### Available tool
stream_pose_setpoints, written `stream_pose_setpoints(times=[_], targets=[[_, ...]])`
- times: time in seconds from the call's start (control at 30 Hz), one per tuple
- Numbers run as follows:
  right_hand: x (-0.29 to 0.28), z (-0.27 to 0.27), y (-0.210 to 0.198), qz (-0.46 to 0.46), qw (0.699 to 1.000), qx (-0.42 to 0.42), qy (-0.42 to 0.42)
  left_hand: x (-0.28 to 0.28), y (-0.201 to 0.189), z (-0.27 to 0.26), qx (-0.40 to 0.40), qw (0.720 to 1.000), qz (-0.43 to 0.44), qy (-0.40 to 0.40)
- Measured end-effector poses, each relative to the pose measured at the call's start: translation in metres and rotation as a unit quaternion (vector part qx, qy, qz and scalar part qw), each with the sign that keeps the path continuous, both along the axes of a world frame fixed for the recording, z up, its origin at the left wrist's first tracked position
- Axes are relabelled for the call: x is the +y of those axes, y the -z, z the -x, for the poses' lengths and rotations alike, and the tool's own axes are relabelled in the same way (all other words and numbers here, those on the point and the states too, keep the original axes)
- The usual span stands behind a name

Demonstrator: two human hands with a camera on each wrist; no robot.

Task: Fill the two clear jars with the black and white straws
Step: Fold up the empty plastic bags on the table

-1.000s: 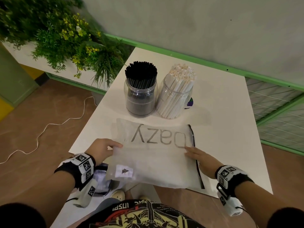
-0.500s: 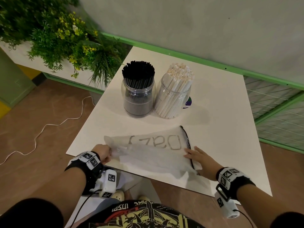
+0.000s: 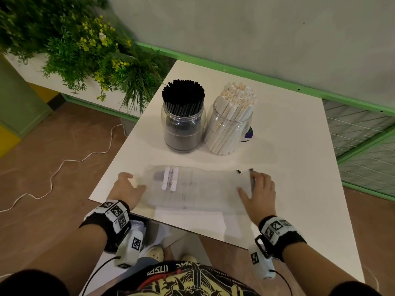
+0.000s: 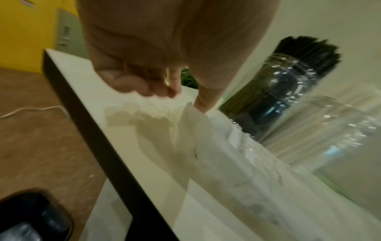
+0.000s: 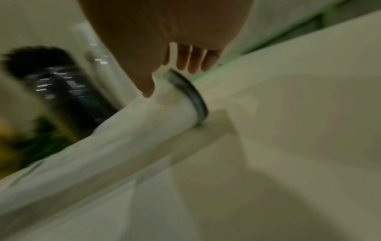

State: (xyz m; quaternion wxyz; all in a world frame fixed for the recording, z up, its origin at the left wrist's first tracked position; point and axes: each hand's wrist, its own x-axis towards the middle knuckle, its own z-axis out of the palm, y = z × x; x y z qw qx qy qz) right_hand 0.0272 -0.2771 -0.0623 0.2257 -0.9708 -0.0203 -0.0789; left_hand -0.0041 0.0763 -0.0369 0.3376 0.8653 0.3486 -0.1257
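Note:
Two clear jars stand side by side at the middle of the white table (image 3: pixel 288 167). The left jar (image 3: pixel 182 129) is packed with black straws (image 3: pixel 183 96), the right jar (image 3: pixel 229 133) with white straws (image 3: pixel 236 97). In front of them lies a frosted zip bag (image 3: pixel 203 189), folded into a long strip, with a white label on top. My left hand (image 3: pixel 130 180) pinches its left end, fingers curled and thumb on the plastic (image 4: pixel 203 104). My right hand (image 3: pixel 254 184) holds the right end by the dark zip edge (image 5: pixel 195 99), thumb on top and fingers behind.
Green plants with yellow flowers (image 3: pixel 85 50) stand in a planter left of the table. A white cable (image 3: pixel 64 163) trails over the brown floor. A purple-and-green thing (image 3: pixel 249 133) peeks out behind the white-straw jar. Wire-mesh panels (image 3: pixel 359 133) line the right side.
The bag has been folded over away from me, hiding its printed lettering and showing a white label. Both hands moved forward along with it, still at its two ends.

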Motion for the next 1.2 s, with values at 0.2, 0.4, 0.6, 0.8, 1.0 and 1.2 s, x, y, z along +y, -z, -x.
stream_pose_setpoints(times=[0.2, 0.4, 0.6, 0.8, 1.0, 1.2], targets=[[0.044, 0.017, -0.005, 0.285, 0.925, 0.144, -0.207, -0.041, -0.024, -0.009, -0.100, 0.946, -0.146, 0.271], [0.065, 0.000, -0.007, 0.303, 0.921, 0.053, -0.237, -0.066, 0.007, 0.000, 0.143, 0.910, -0.070, 0.383], [0.066, -0.009, 0.000, 0.308, 0.884, 0.242, -0.256, -0.059, 0.019, 0.001, 0.120, 0.913, -0.043, 0.387], [0.068, -0.023, 0.010, 0.139, 0.940, 0.260, -0.170, -0.052, 0.015, -0.001, 0.035, 0.955, 0.037, 0.291], [0.077, -0.017, 0.008, 0.178, 0.911, 0.334, -0.165, -0.046, 0.007, -0.004, 0.070, 0.949, 0.036, 0.304], [0.075, -0.046, -0.004, 0.243, 0.890, 0.340, -0.180, -0.041, 0.006, 0.000, 0.088, 0.930, 0.020, 0.355]])
